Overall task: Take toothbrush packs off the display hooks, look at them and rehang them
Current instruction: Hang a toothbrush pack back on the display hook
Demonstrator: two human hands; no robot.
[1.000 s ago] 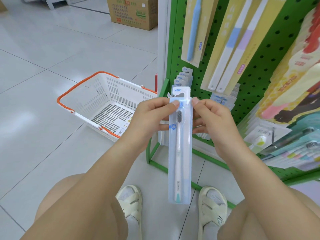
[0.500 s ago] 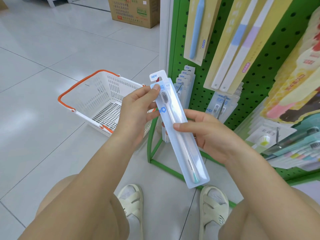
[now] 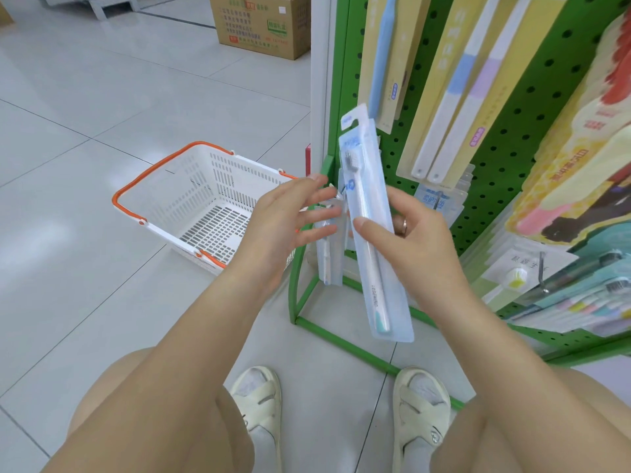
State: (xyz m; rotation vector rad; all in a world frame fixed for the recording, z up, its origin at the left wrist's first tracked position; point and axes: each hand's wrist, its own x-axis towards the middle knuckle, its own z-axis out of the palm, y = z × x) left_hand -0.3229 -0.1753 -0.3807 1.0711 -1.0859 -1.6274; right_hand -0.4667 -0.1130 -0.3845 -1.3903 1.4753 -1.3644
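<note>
A clear blister toothbrush pack (image 3: 374,233) with a white brush and teal handle tip stands nearly upright in front of the green pegboard rack (image 3: 512,138). My right hand (image 3: 409,244) grips its middle, thumb across the front and fingers behind. My left hand (image 3: 290,220) is just left of the pack with its fingers spread and straight, not holding it; its fingertips are near the same kind of packs (image 3: 329,254) hanging low on the rack. Yellow toothbrush packs (image 3: 454,87) hang above on the hooks.
A white shopping basket (image 3: 205,206) with orange handles sits on the tiled floor to the left. A cardboard box (image 3: 263,25) stands further back. More packs (image 3: 580,288) hang at the lower right. My knees and sandalled feet (image 3: 341,404) are below, close to the rack's green base frame.
My left hand has let go of the pack's top and opened. My right hand has swung the pack more upright and closer to the pegboard.
</note>
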